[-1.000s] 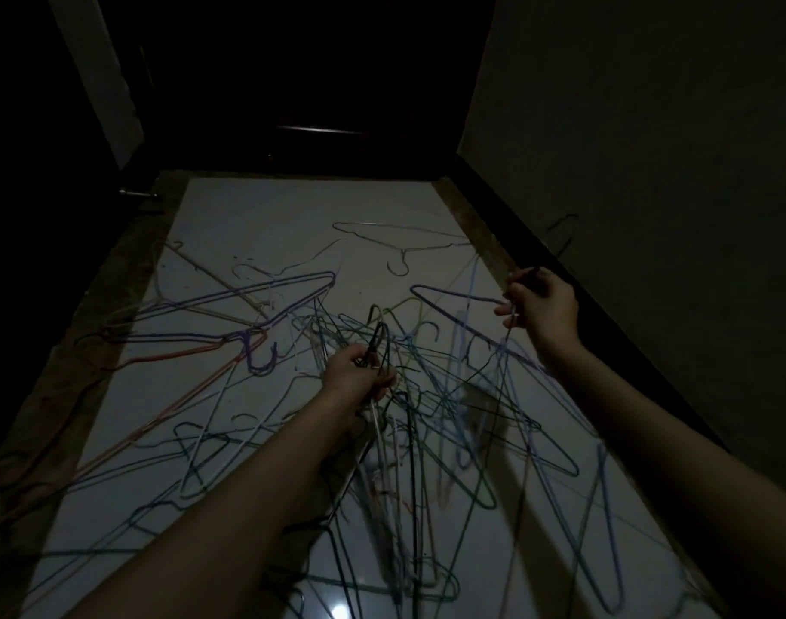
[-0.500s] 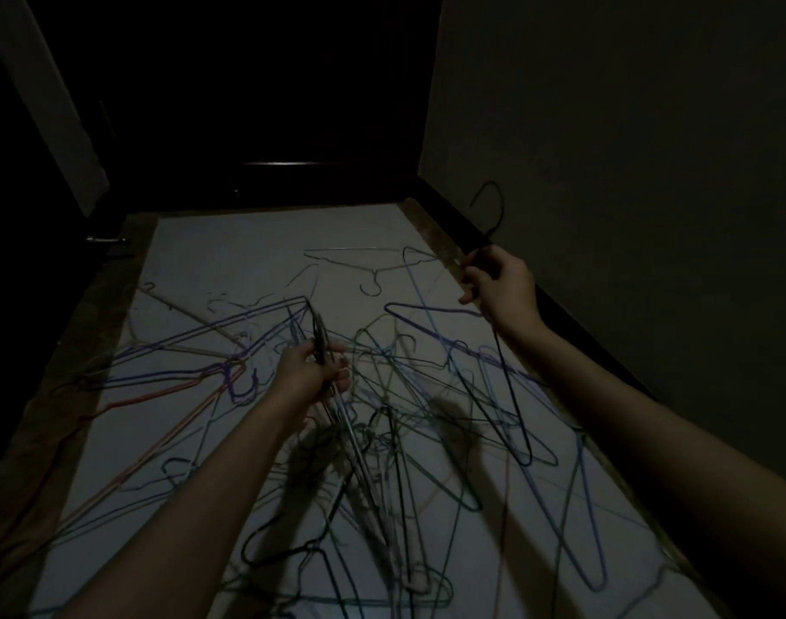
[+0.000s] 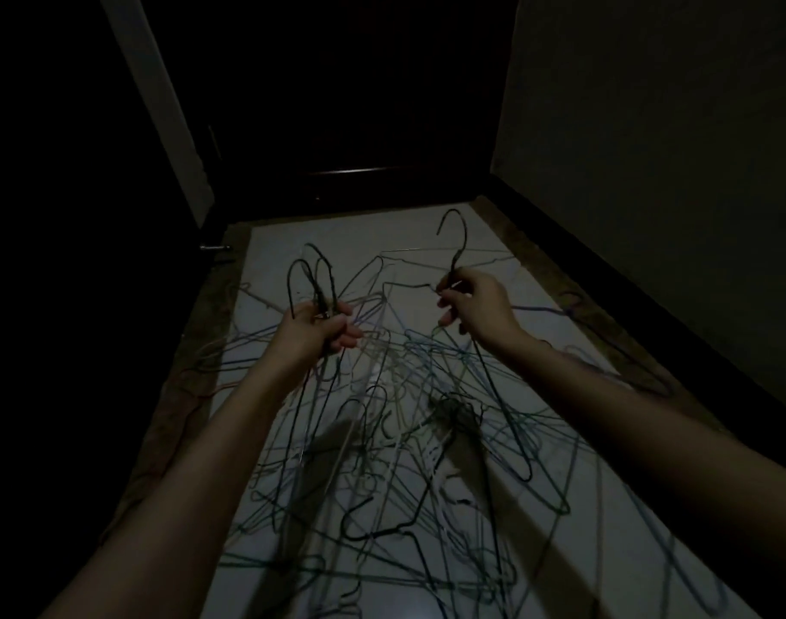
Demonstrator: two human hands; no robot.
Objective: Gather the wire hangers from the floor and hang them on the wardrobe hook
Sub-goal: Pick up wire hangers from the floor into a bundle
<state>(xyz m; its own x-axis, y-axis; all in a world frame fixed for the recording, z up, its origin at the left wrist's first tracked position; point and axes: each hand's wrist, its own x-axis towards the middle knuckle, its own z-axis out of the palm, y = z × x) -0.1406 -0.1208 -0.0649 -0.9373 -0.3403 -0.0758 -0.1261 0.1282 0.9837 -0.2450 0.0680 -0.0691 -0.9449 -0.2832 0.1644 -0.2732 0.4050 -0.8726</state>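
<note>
The room is dim. Many thin wire hangers (image 3: 409, 444) of mixed colours lie tangled on the pale floor (image 3: 351, 236). My left hand (image 3: 313, 330) grips a bunch of dark hangers (image 3: 313, 279) by their necks, hooks pointing up, bodies trailing down into the pile. My right hand (image 3: 476, 306) pinches the neck of a single black hanger (image 3: 456, 234), whose hook rises above the fingers and whose body hangs down below my wrist. No wardrobe hook is visible.
A dark door or wardrobe front (image 3: 346, 105) closes the far end, with a pale frame strip (image 3: 159, 105) to its left. A wall (image 3: 650, 149) with a dark skirting board (image 3: 628, 279) runs along the right. Brownish floor border (image 3: 194, 350) lies left.
Both hands have risen and moved closer together, lifting their hangers higher off the pile. The hooks in the left hand now stand clear above the fist. The view has tilted upward.
</note>
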